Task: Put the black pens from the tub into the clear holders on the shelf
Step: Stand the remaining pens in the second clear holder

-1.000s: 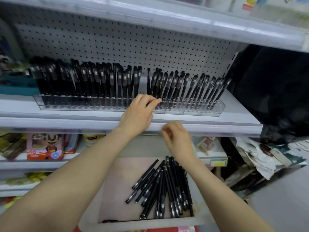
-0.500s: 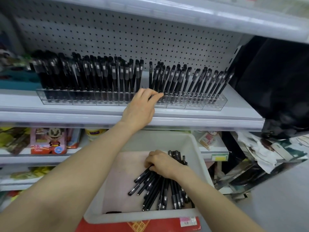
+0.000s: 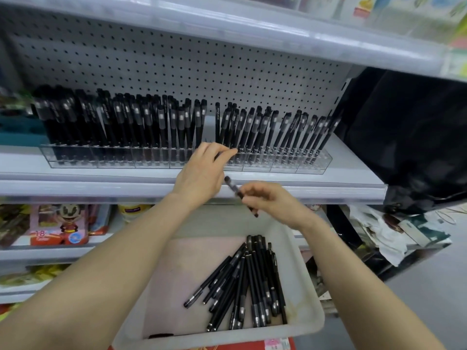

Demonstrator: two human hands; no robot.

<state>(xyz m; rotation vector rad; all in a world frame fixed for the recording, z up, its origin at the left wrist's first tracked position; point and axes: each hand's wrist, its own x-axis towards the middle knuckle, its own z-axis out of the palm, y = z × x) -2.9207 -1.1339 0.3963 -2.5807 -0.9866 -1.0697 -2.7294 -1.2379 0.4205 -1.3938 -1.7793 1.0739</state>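
My right hand (image 3: 271, 202) holds one black pen (image 3: 233, 189) tilted in front of the shelf edge, just above the tub. My left hand (image 3: 202, 173) reaches to the clear holders (image 3: 313, 164), its fingertips touching the front wall near a gap between the pen rows. Many black pens (image 3: 131, 127) stand upright in the holders on both sides of that gap. The white tub (image 3: 313, 322) sits below, with several loose black pens (image 3: 247, 281) lying in it.
The white shelf (image 3: 353, 178) has a pegboard back (image 3: 177, 61) and another shelf above. A black bag (image 3: 414, 137) hangs at the right. Colourful boxed goods (image 3: 59, 224) sit on the lower shelf at left. Clutter of papers lies at lower right.
My right hand has come up out of the tub with one pen and now holds it by the shelf edge. The left hand stays at the holders.
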